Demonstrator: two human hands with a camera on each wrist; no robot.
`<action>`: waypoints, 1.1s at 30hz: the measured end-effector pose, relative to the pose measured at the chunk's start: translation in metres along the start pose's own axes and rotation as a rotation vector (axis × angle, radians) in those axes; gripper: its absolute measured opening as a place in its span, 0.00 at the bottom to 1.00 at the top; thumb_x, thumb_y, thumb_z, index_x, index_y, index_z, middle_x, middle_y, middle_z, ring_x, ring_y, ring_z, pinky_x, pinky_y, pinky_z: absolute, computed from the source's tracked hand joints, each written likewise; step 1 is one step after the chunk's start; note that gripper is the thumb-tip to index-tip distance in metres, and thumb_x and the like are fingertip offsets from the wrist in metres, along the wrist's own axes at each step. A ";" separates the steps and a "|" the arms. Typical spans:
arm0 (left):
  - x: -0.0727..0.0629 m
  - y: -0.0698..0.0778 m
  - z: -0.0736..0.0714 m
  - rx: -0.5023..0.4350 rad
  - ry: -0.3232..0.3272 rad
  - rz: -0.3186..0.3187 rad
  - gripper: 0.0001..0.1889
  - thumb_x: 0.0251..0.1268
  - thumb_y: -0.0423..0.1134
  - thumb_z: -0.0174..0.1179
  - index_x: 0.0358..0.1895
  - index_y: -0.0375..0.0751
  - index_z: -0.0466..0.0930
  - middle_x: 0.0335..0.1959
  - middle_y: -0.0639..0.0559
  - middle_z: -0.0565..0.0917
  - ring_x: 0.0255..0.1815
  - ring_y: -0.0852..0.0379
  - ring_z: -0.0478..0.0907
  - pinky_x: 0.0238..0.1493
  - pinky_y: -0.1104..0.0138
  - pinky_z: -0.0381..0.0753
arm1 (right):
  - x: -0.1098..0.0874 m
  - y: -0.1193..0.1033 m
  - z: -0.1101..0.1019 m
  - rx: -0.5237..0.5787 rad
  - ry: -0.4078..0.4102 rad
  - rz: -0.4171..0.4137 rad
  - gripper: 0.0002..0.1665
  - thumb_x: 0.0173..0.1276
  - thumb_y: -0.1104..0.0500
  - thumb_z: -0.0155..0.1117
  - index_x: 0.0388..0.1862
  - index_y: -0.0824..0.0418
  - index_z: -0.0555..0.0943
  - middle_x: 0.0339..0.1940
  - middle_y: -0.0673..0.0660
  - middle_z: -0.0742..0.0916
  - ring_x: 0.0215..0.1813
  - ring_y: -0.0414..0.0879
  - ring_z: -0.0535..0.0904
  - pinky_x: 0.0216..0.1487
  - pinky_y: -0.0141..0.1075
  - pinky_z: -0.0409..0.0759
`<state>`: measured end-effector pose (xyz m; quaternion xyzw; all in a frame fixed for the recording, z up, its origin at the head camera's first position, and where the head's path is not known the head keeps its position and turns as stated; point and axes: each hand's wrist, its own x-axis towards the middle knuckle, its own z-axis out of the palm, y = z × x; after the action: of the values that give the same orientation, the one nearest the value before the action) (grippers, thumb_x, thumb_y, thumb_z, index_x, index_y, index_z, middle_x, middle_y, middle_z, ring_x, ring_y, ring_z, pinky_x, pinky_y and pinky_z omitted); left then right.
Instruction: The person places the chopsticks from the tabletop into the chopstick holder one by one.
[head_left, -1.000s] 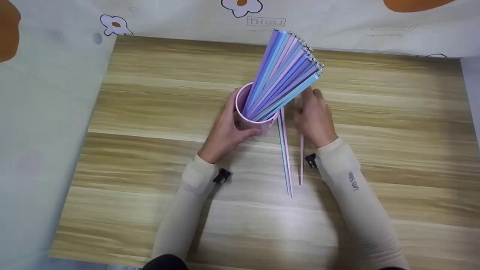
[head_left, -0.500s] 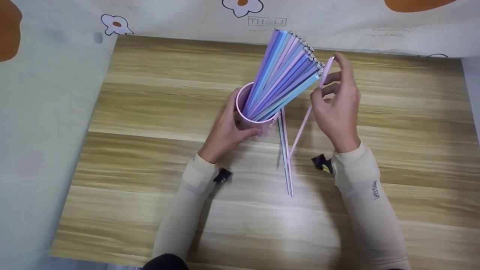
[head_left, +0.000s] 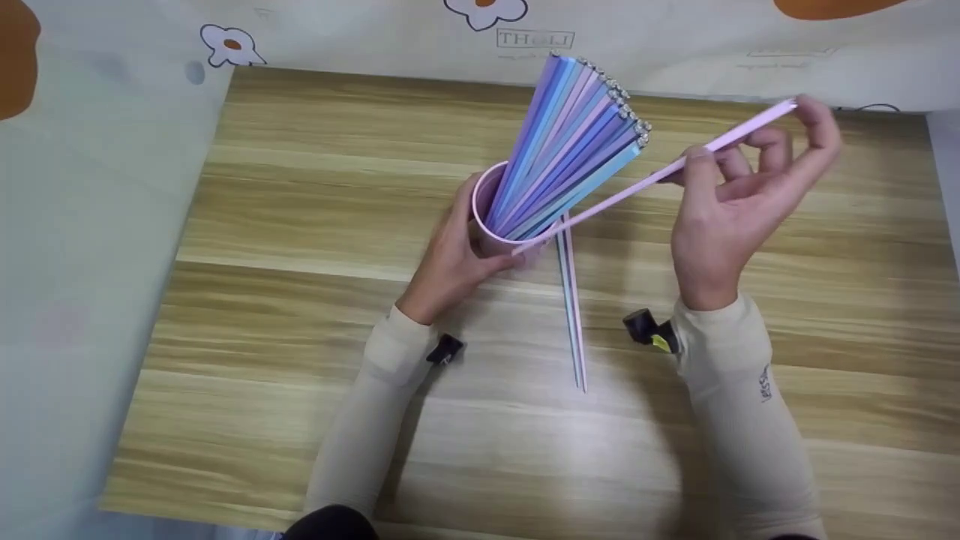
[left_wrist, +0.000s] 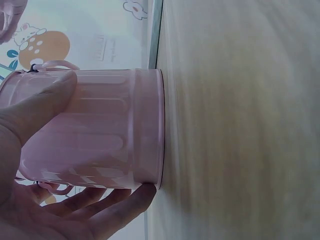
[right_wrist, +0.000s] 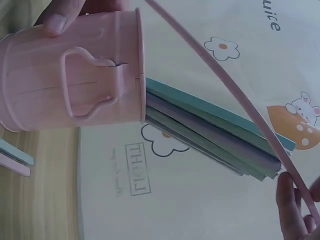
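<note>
A pink bucket-like cup [left_wrist: 95, 130] with side handles stands on the table, its inside wall [head_left: 484, 196] showing from above. My left hand [head_left: 450, 259] grips it, thumb across the front and fingers along the other side. Many pastel chopsticks [head_left: 570, 142] fan out of it to the upper right, silvery ends up. My right hand [head_left: 739, 202], to the right, pinches a pink chopstick [head_left: 622, 195] between thumb and fingers, with a fingertip at its thick end. That chopstick slants down leftward, its thin tip overlapping the cup's front rim near my left thumb.
A couple of chopsticks [head_left: 571, 300], light blue and pink, lie on the wooden table [head_left: 300, 225] just right of the cup. Behind the table's far edge hangs a pale sheet [head_left: 360, 37] printed with flowers. A black wrist camera [head_left: 445, 350] sits on my left sleeve.
My right hand has picked the pink chopstick up from the table and moved right, swinging it from steep to a slant across the cup. My left hand and the cup stay put.
</note>
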<state>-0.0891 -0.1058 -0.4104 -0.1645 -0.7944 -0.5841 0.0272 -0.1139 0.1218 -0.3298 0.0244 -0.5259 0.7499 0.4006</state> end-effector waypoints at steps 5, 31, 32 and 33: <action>0.001 -0.001 0.000 -0.022 -0.005 -0.005 0.51 0.44 0.27 0.78 0.74 0.30 0.56 0.70 0.39 0.69 0.71 0.47 0.65 0.73 0.63 0.59 | -0.002 -0.005 0.004 0.060 0.068 -0.040 0.40 0.53 0.86 0.49 0.65 0.72 0.53 0.33 0.67 0.71 0.23 0.61 0.71 0.22 0.46 0.81; -0.002 0.001 0.000 -0.017 -0.009 -0.023 0.52 0.44 0.30 0.79 0.74 0.31 0.56 0.71 0.40 0.68 0.70 0.48 0.65 0.73 0.63 0.60 | -0.055 0.031 0.003 -0.291 -0.297 -0.207 0.33 0.61 0.74 0.61 0.61 0.77 0.57 0.44 0.60 0.78 0.36 0.54 0.80 0.31 0.32 0.84; -0.002 0.001 0.000 -0.022 -0.009 -0.028 0.52 0.44 0.30 0.79 0.74 0.32 0.56 0.71 0.40 0.68 0.70 0.48 0.65 0.73 0.62 0.60 | -0.057 0.032 0.002 -0.300 -0.306 -0.209 0.33 0.61 0.74 0.61 0.61 0.77 0.58 0.44 0.59 0.78 0.36 0.53 0.80 0.31 0.32 0.84; -0.002 0.001 0.000 -0.025 -0.010 -0.032 0.53 0.44 0.30 0.79 0.74 0.32 0.56 0.71 0.40 0.68 0.70 0.48 0.65 0.73 0.62 0.60 | -0.058 0.033 0.001 -0.307 -0.317 -0.212 0.33 0.61 0.74 0.62 0.61 0.76 0.58 0.45 0.59 0.78 0.36 0.53 0.80 0.32 0.32 0.85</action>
<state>-0.0870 -0.1062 -0.4098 -0.1548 -0.7898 -0.5935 0.0119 -0.0957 0.0831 -0.3810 0.1355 -0.6846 0.6016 0.3886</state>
